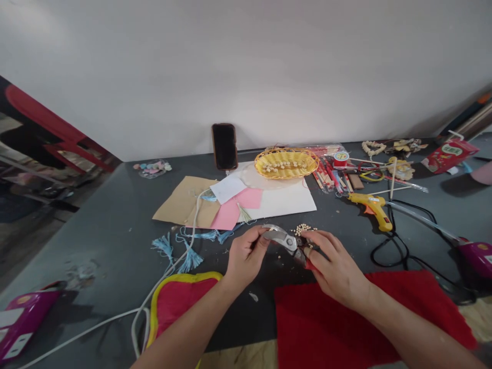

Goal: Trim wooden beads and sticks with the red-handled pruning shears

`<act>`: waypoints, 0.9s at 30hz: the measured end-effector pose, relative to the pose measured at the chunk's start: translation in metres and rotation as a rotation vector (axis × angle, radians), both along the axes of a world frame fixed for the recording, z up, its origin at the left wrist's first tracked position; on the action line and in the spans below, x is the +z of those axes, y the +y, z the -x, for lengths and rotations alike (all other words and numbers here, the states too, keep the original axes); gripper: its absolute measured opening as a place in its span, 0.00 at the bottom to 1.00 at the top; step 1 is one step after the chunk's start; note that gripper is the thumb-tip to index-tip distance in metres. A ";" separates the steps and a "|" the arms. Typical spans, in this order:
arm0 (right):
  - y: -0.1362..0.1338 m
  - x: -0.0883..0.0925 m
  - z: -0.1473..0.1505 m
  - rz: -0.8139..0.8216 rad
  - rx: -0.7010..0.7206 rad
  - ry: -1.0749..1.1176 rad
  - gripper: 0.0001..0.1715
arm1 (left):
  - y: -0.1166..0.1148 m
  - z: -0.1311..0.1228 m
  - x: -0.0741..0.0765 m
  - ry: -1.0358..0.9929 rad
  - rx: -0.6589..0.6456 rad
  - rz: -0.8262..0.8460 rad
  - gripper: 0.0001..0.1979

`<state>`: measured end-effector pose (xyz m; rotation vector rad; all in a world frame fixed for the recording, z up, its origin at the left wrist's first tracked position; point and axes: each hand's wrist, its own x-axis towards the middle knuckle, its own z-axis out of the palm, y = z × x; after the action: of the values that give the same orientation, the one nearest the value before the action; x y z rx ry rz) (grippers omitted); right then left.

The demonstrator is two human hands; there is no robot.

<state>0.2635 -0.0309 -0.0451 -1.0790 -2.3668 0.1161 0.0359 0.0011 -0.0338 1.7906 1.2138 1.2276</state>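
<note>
Metal cutters (285, 240) with curved jaws are held above the dark table between my two hands. My right hand (336, 264) is closed round their handles, which are partly hidden by the fingers. The fingers of my left hand (246, 253) are pinched together at the tip of the jaws; what they hold there, if anything, is too small to tell. Small pale beads (303, 228) lie in a heap just behind the cutters. A red cloth (326, 318) lies under my right forearm.
A yellow basket (286, 171) with beads, papers (282, 202) and an upright phone (225, 147) stand at the back. Blue tassels (190, 260) and a white cable (194, 225) lie left, a yellow glue gun (371, 206) with black cords right. Purple power strips (28, 318) sit at both sides.
</note>
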 end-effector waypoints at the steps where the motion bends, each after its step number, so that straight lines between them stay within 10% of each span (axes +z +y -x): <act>1: 0.000 0.000 -0.001 0.007 0.002 0.001 0.15 | 0.000 0.000 0.000 0.003 -0.002 -0.002 0.09; 14: -0.002 -0.010 -0.002 0.130 -0.017 0.021 0.46 | -0.002 0.000 0.001 0.025 -0.025 -0.040 0.10; 27: -0.010 -0.006 0.004 0.214 -0.064 -0.053 0.45 | -0.008 -0.004 0.009 0.098 0.027 0.027 0.11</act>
<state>0.2590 -0.0412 -0.0512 -1.2703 -2.4050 0.3286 0.0400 -0.0071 -0.0246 1.8385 1.3080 1.1442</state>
